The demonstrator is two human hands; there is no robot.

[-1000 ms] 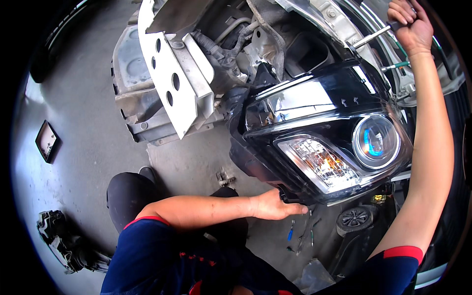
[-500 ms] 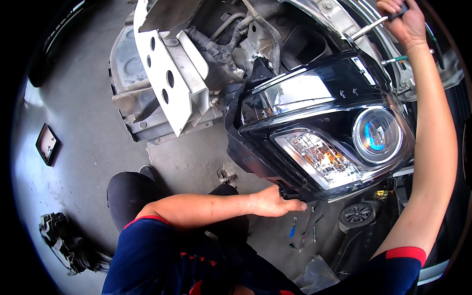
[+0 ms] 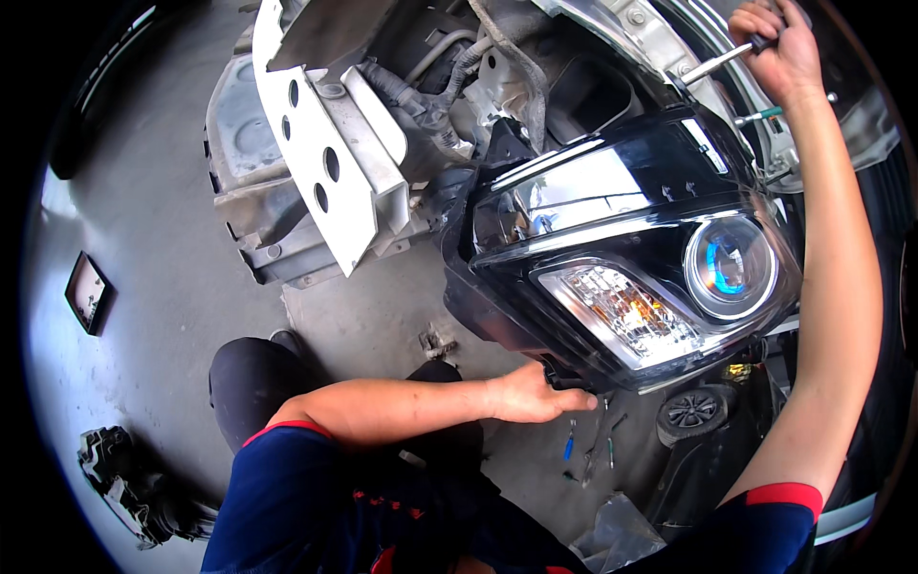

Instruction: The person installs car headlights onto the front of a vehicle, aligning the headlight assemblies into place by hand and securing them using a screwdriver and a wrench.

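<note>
A large black headlight (image 3: 583,244) with a round lens and an amber-lit reflector section sits at the car's front corner. Under its lower edge, my left hand (image 3: 537,392) is closed around the rim, thumb pointing right. Up at the top right, my right hand (image 3: 782,57) grips the dark handle of a screwdriver (image 3: 712,67). The screwdriver's metal shaft slants down-left, and its tip meets the metal body edge (image 3: 660,43) above the headlight. A second, green-handled tool (image 3: 760,116) lies just below my right wrist, touched by neither hand's fingers.
Left of the headlight stands a white bumper beam bracket (image 3: 320,163) with round holes. On the floor are a tray of small parts (image 3: 88,293), a removed black lamp unit (image 3: 143,488), several hand tools (image 3: 569,442) and clear plastic sheeting (image 3: 622,531). A wheel (image 3: 693,413) shows at lower right.
My right hand has shifted slightly, its fingers turned differently on the screwdriver handle. The left hand keeps its hold on the headlight. The whole view has moved a little.
</note>
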